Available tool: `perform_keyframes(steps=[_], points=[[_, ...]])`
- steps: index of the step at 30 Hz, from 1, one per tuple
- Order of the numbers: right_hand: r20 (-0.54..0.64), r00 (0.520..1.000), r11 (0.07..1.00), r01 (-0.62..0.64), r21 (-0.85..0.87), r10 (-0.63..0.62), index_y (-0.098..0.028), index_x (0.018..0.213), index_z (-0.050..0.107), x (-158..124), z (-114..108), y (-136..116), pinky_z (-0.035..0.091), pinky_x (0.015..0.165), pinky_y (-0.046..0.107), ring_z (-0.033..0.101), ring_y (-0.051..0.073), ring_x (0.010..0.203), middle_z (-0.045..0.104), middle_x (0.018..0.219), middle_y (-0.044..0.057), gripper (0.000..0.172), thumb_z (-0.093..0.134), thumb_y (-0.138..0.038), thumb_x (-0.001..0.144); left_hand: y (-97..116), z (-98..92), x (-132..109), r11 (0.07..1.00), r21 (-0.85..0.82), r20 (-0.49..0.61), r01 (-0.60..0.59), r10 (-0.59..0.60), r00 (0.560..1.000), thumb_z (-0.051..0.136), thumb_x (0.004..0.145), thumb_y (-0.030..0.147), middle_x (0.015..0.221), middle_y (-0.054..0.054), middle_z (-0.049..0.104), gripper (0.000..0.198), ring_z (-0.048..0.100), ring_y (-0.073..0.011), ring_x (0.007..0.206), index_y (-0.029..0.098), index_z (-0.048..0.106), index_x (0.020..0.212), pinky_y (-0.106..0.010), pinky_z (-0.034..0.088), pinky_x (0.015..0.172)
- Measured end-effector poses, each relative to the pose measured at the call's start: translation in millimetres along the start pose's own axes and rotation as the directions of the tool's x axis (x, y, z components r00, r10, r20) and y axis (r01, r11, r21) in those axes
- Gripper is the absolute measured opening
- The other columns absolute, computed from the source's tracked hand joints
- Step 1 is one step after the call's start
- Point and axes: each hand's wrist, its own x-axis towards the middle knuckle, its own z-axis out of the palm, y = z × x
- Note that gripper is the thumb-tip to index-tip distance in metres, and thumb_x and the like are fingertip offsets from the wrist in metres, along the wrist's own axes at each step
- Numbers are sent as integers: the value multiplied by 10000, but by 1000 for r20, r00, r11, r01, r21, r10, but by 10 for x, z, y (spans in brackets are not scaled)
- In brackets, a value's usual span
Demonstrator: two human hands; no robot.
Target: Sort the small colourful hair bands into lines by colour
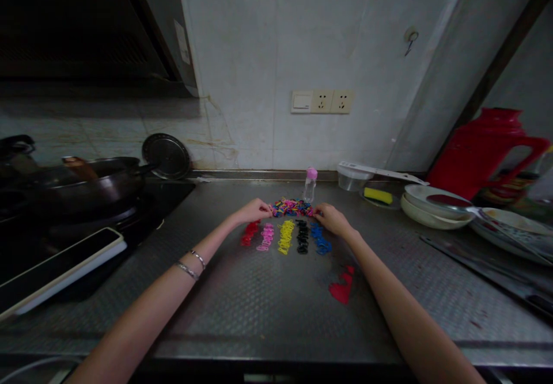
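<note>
I see a jumbled, many-coloured pile (291,206) at twelve o'clock from the yellow bands (285,238); pink bands (265,238), then red bands (249,233), lie toward nine, black bands (303,238), then blue bands (320,239), toward three, each a narrow strip.

open counter (254,303) before the colour rows (285,238), bar a red patch (341,291); bottle (310,190) just behind mixed pile (290,206)

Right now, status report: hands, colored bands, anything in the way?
Left hand at left edge of mixed pile, right hand at right edge. Five single-color rows in front. Bottle close behind pile.
</note>
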Motion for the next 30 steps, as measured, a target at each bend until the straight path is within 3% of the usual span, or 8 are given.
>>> perform_keyframes(steps=[7,17,24,30], points=[[-63,998,995,-19,96,25,-177,830,613,24,35,60,384,670,227,548,145,774,622,855,59,163,469,-243,789,-277,-163,-211,979,-122,-151,161,-179,972,543,686,310,643,-30,630,283,474,-90,535,101,691,808,-186,346,509],[-122,992,946,23,322,17,-143,794,645,63,-1,-8,426,668,233,585,154,726,666,778,54,177,498,-222,735,-403,-179,-303,962,-187,-206,200,-238,949,532,697,333,460,23,489,323,372,-68,453,84,683,838,-188,276,454],[-148,988,915,97,391,-42,-150,854,638,82,-43,-375,433,675,242,576,147,714,657,776,45,206,522,-265,729,-416,-129,-283,958,-196,-202,209,-248,947,538,695,317,507,2,542,310,406,-76,469,81,683,835,-190,301,467],[-72,959,869,278,410,-273,-139,838,629,205,50,-810,413,616,218,545,122,651,627,729,29,177,513,-218,732,-535,-50,-236,971,-166,-196,174,-205,959,519,696,285,628,-38,624,301,482,-95,531,74,680,838,-196,359,512]])
